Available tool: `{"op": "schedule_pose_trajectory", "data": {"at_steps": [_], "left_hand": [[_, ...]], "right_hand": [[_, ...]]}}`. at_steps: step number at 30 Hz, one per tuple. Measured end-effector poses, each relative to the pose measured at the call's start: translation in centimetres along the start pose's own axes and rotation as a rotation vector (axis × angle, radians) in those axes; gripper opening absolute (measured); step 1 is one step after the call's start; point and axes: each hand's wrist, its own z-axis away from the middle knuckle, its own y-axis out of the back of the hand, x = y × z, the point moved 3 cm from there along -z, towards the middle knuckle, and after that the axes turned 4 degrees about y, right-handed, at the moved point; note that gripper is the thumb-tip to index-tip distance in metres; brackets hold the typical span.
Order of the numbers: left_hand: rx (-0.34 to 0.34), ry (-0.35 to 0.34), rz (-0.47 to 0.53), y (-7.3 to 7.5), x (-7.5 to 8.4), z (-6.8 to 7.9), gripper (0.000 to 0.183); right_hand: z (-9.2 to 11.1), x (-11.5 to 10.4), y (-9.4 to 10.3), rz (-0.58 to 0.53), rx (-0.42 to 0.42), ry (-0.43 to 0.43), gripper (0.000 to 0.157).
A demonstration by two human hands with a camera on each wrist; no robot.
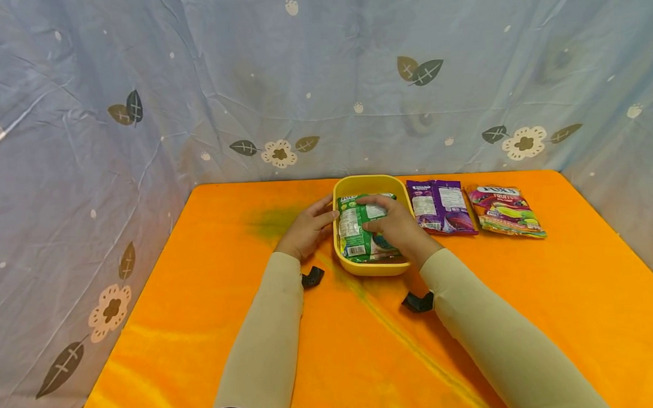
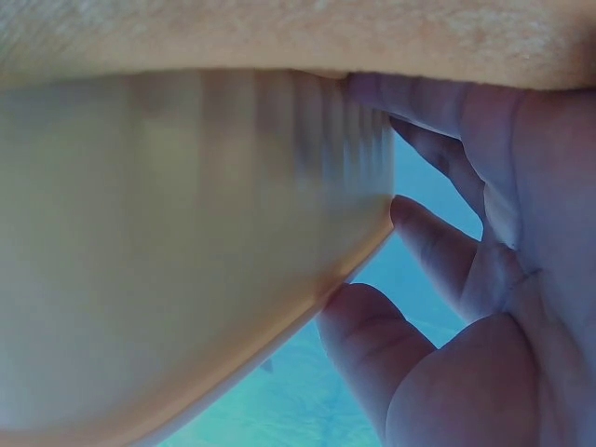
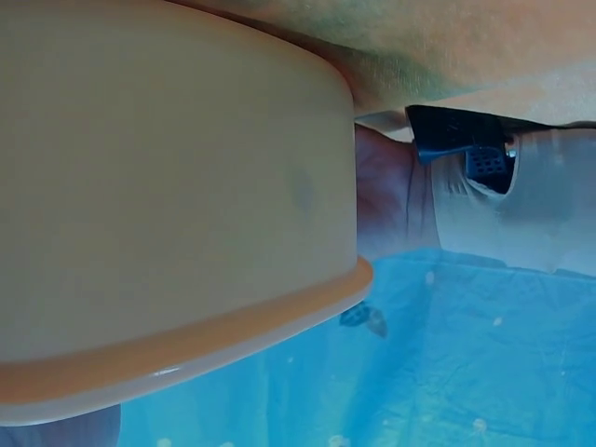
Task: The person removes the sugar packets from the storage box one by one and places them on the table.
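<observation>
A yellow plastic bin (image 1: 375, 269) stands near the back of the table, with a green candy packet (image 1: 354, 224) lying inside it. My left hand (image 1: 306, 229) rests along the bin's left side, its thumb and fingertips at the wall and rim; in the left wrist view that hand (image 2: 466, 242) has spread, slightly bent fingers against the bin (image 2: 186, 261). Over the right rim reaches my right hand (image 1: 400, 225), index finger and thumb extended across the packet's top. Its other fingers are hidden. The bin's outer wall (image 3: 177, 186) fills much of the right wrist view.
Just right of the bin lie purple candy packets (image 1: 440, 206), and beyond them a red and yellow Fox's packet (image 1: 506, 211). An orange cloth (image 1: 212, 328) covers the table. A pale blue patterned curtain (image 1: 322, 78) hangs behind and at both sides.
</observation>
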Motion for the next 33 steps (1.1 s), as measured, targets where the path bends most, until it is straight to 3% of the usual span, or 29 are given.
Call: {"op": "schedule_pose_trajectory", "data": {"at_steps": [17, 30, 33], "left_hand": [[-0.002, 0.001, 0.019, -0.2, 0.2, 0.2, 0.057], [-0.010, -0.006, 0.033, -0.1, 0.0, 0.1, 0.055], [-0.015, -0.012, 0.032, -0.1, 0.1, 0.1, 0.054]], "right_hand": [[0.2, -0.4, 0.3, -0.128, 0.029, 0.061, 0.044], [1.3, -1.3, 0.5, -0.159, 0.039, 0.106, 0.045], [1.5, -1.5, 0.6, -0.218, 0.037, 0.109, 0.045]]}}
